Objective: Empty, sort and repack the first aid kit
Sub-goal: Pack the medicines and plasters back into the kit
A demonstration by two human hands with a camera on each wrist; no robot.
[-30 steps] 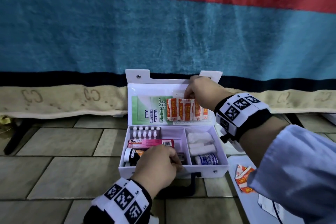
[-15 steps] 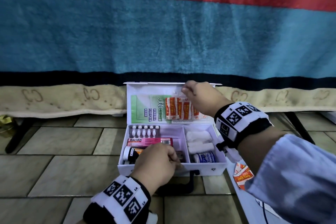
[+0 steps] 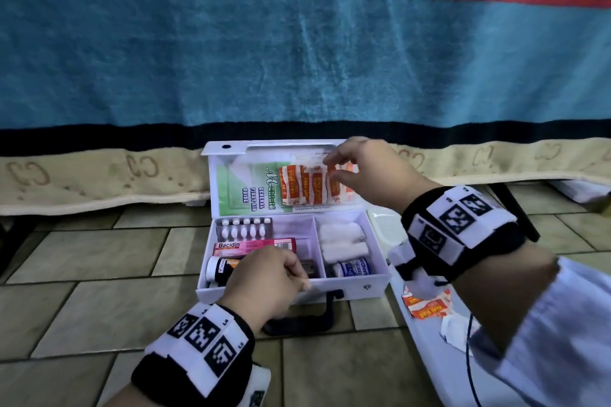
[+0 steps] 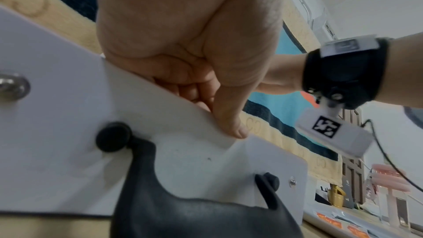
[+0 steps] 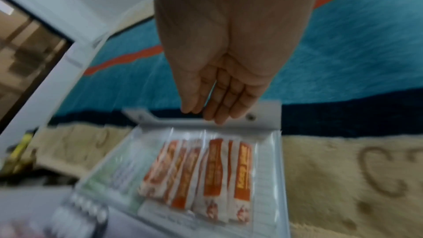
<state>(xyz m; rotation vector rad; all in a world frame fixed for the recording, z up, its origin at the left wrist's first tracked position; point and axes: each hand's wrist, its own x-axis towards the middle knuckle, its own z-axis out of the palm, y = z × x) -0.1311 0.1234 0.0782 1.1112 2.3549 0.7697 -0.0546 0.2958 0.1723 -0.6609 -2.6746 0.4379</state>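
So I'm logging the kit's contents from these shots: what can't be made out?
- Item under the left hand, head view: hidden by the knuckles.
- Bottle label, head view: partly covered by that hand.
- Plasters print, right wrist view: blurred.
- Kit interior, left wrist view: hidden by its front wall.

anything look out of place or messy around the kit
Yes: a crumpled orange-and-white plaster wrapper and torn white paper lie loose on the white sheet right of the kit, outside its compartments.
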